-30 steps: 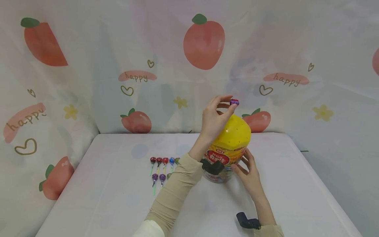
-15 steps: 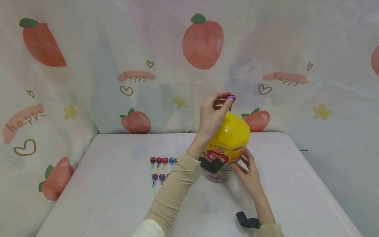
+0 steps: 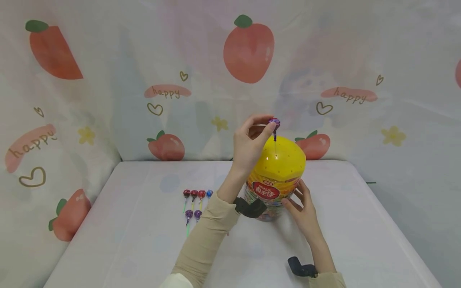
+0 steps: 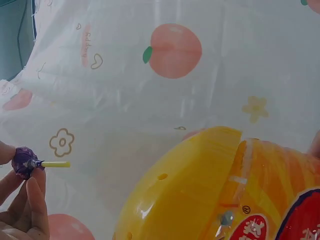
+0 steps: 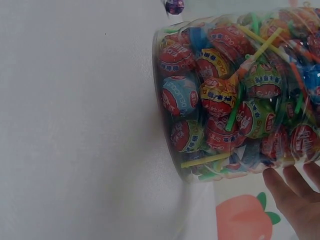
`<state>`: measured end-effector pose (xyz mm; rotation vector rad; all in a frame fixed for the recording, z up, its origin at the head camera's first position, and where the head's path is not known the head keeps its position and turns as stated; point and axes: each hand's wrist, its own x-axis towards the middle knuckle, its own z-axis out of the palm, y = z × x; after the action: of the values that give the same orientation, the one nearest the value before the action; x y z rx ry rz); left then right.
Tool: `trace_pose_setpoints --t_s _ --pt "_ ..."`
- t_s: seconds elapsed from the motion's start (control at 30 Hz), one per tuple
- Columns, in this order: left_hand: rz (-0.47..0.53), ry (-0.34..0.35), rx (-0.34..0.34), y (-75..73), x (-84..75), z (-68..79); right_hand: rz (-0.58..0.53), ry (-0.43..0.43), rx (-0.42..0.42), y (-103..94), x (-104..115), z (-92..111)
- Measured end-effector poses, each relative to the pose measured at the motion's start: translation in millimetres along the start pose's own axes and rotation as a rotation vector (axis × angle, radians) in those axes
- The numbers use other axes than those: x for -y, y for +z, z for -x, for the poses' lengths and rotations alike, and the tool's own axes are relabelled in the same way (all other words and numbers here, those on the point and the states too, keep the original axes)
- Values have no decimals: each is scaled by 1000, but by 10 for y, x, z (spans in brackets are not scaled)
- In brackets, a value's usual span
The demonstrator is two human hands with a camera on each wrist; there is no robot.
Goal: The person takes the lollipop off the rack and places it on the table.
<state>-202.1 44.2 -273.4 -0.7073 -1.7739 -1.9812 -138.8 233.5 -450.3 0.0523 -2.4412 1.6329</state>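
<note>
My left hand [image 3: 246, 148] pinches a purple-wrapped lollipop [image 3: 275, 123] by its candy head, stick pointing down. The stick's lower end is right at a small hole in the yellow domed lid [image 3: 288, 162] of a big candy jar [image 3: 265, 190]. In the left wrist view the lollipop's yellow stick [image 4: 56, 164] shows in full. My right hand [image 3: 304, 212] rests on the jar's right side, thumb in front and fingers further back. Through the clear wall [image 5: 220, 100] in the right wrist view, many wrapped lollipops show; fingertips [image 5: 274, 179] touch that wall.
On the white table [image 3: 119, 224], left of the jar, lie two rows of lollipops [image 3: 194, 194], partly hidden by my left sleeve [image 3: 201, 236]. Black curved pieces [image 3: 301, 268] sit at both wrists. A fruit-printed curtain [image 3: 201, 52] hangs behind.
My left hand has moved left and turned with the lollipop, bringing its stick into view down to the lid. The right hand has kept its place at the jar.
</note>
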Motion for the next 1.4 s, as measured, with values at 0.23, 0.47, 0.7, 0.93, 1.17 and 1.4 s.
trace_pose_setpoints --t_s 0.23,0.47,0.7,0.93,1.17,1.4 --pt "0 -85 -25 -160 51 219 -8 -3 1 -5 10 -7" --pt "-15 -171 -33 -288 192 456 -15 -5 -3 -1 4 -10" --pt "-30 -254 -84 -404 320 695 -21 -6 0 1 -10 -13" --pt "-10 -347 -158 -540 492 913 -6 -13 -4 2 -17 -22" --pt "-15 -466 -213 -686 703 1146 -4 -3 2 3 -4 -21" --pt "-42 -543 -306 -836 860 1322 10 6 2 2 0 -20"
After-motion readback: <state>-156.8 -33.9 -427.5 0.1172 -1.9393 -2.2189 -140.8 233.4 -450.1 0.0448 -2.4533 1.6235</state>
